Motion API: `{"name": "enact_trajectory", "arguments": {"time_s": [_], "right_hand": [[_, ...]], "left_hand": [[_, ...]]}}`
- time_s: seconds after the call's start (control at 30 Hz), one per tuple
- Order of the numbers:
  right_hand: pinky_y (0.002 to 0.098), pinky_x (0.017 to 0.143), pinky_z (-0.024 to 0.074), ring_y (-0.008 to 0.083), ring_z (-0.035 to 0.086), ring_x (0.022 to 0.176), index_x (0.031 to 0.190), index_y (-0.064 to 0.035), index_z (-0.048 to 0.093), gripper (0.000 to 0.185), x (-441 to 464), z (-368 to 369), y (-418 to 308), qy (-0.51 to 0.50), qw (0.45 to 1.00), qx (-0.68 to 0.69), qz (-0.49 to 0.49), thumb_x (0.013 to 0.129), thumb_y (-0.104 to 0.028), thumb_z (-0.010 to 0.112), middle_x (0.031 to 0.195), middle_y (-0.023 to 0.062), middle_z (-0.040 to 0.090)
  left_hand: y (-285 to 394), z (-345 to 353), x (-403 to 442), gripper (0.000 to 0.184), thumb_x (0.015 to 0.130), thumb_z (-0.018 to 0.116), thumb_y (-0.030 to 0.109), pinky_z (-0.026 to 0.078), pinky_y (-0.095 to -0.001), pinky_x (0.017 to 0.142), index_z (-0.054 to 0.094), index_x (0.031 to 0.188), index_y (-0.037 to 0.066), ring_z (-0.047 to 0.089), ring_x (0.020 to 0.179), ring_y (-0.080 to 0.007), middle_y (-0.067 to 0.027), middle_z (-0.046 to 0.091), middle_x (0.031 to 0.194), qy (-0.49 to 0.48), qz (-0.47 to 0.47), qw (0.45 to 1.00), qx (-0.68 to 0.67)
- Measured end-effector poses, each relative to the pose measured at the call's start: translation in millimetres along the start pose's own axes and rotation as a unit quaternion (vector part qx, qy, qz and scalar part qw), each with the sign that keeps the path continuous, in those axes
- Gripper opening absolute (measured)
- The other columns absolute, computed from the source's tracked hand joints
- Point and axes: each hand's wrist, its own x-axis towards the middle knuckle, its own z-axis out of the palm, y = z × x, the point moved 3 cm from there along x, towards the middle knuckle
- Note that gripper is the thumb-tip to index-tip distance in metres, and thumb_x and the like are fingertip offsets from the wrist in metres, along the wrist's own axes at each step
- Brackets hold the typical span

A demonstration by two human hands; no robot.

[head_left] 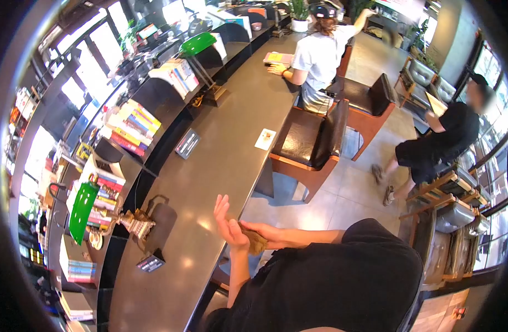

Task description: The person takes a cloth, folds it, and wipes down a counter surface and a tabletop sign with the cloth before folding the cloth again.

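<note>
My left hand (229,226) is raised at the table's edge, its fingers stretched upward and holding nothing that I can see. Close against its wrist side, my right hand (269,235) reaches across from the right, with fingers closed around a crumpled brown cloth (257,242). The cloth lies between the two hands and partly under the right fingers. Both hands are above the near edge of the long dark table (201,182).
Two green-shaded lamps (83,213), a small black sign (150,263) and a white card (265,139) stand or lie along the table. Books (133,127) line the left shelf. Leather chairs (312,135) stand ahead. One person in white (323,58) leans at the table; another in black (453,133) is at right.
</note>
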Motion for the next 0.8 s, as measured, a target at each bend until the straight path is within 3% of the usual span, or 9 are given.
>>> {"name": "enact_trajectory", "arguments": {"time_s": [0.13,0.27,0.3,0.47,0.67,0.73,0.8], "right_hand": [[0.0328,0.095,0.0513,0.0146,0.062,0.11,0.132,-0.0088,0.057,0.047,-11,-5,-7,0.022,1.0,0.015,-0.017,0.101,-0.044,0.052,0.127,0.0028,0.064],[0.0379,0.097,0.0515,0.0178,0.057,0.119,0.142,-0.012,0.044,0.052,-25,-2,-22,0.033,0.998,-0.007,-0.062,0.1,-0.038,0.057,0.132,0.0049,0.057],[0.0422,0.098,0.051,0.0196,0.053,0.123,0.146,-0.014,0.039,0.055,-33,4,-28,0.031,0.997,-0.004,-0.064,0.099,-0.034,0.058,0.135,0.0066,0.052],[0.0442,0.1,0.0499,0.0201,0.052,0.126,0.146,-0.0136,0.038,0.055,-39,-16,-33,0.022,0.995,0.011,-0.092,0.098,-0.029,0.059,0.136,0.0078,0.052],[0.0447,0.1,0.0499,0.0209,0.053,0.125,0.147,-0.0148,0.037,0.055,-53,-16,-26,0.053,0.992,0.012,-0.11,0.097,-0.024,0.058,0.138,0.008,0.052],[0.0447,0.101,0.0499,0.0212,0.053,0.124,0.147,-0.0152,0.037,0.054,-55,-20,-20,0.072,0.992,0.007,-0.108,0.098,-0.023,0.058,0.138,0.008,0.052],[0.0451,0.105,0.0469,0.0241,0.055,0.124,0.148,-0.0129,0.036,0.054,-60,-27,-13,0.082,0.992,0.002,-0.094,0.099,-0.022,0.056,0.142,0.0109,0.05]], "left_hand": [[7,3,2,0.041,0.094,0.038,0.016,0.032,-0.0533,0.112,0.05,0.127,-0.005,0.045,0.132,-0.0431,-0.0235,0.054,0.135,-0.018,-0.001,1.0,-0.008],[-1,3,-6,0.041,0.095,0.039,0.016,0.033,-0.0521,0.112,0.05,0.128,-0.005,0.045,0.132,-0.0414,-0.0234,0.054,0.135,-0.018,-0.009,1.0,-0.018],[-3,1,-9,0.041,0.095,0.04,0.017,0.033,-0.0507,0.112,0.051,0.127,-0.006,0.046,0.131,-0.0395,-0.0232,0.054,0.134,-0.014,-0.043,0.999,-0.016],[-21,-7,-31,0.04,0.1,0.038,0.017,0.032,-0.0462,0.114,0.048,0.131,-0.005,0.047,0.131,-0.0332,-0.0203,0.05,0.138,-0.04,-0.133,0.99,-0.015],[-48,-1,-47,0.035,0.095,0.046,0.009,0.039,-0.0416,0.107,0.054,0.127,-0.003,0.051,0.125,-0.03,-0.0175,0.056,0.132,-0.039,-0.158,0.986,-0.035],[-54,7,-53,0.032,0.096,0.049,0.011,0.043,-0.0401,0.103,0.055,0.126,-0.001,0.053,0.123,-0.0296,-0.0161,0.056,0.133,-0.095,-0.231,0.967,-0.043],[-54,12,-53,0.03,0.097,0.052,0.013,0.045,-0.0382,0.1,0.057,0.124,-0.001,0.056,0.119,-0.0285,-0.0162,0.059,0.129,-0.127,-0.233,0.964,-0.022]]}}
